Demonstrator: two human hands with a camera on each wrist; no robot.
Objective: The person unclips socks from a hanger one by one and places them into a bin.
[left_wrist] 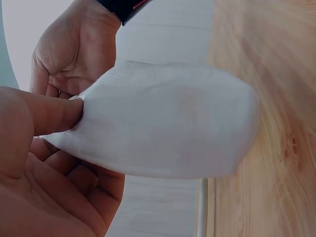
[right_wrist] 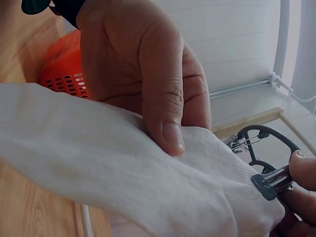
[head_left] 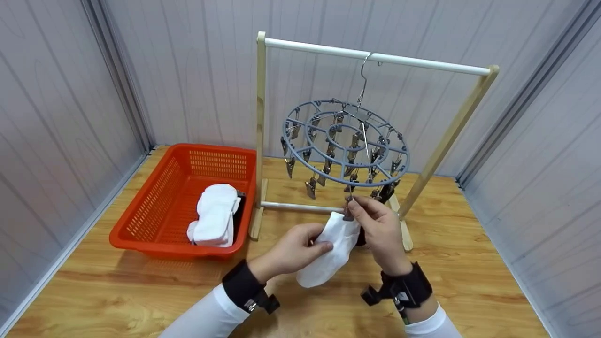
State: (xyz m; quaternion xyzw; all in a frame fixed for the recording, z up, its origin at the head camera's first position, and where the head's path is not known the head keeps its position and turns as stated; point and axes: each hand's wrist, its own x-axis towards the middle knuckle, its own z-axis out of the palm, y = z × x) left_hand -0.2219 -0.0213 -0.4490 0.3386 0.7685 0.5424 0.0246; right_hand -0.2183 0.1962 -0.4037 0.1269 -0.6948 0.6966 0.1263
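Observation:
My left hand (head_left: 293, 246) pinches a white sock (head_left: 328, 258) between thumb and fingers, partway along its length. The sock slants down toward me, its cuff end uppermost. With thumb and fingers, my right hand (head_left: 380, 230) grips a metal clip (right_wrist: 269, 183) whose dark tip lies over the sock's cuff in the right wrist view. That clip hangs from the front rim of a round grey drying hanger (head_left: 328, 178). The left wrist view shows the broad toe end of the sock, with the left thumb (left_wrist: 59, 116) pressed on its surface.
An orange basket (head_left: 141, 211) on the left holds folded white socks (head_left: 216, 213) and something dark. The hanger's hook (head_left: 364, 70) hangs on the white bar of a wooden stand (head_left: 260, 117). Several clips dangle around the hanger, and dark cloth shows behind my right hand. Panelled walls surround the wooden tabletop.

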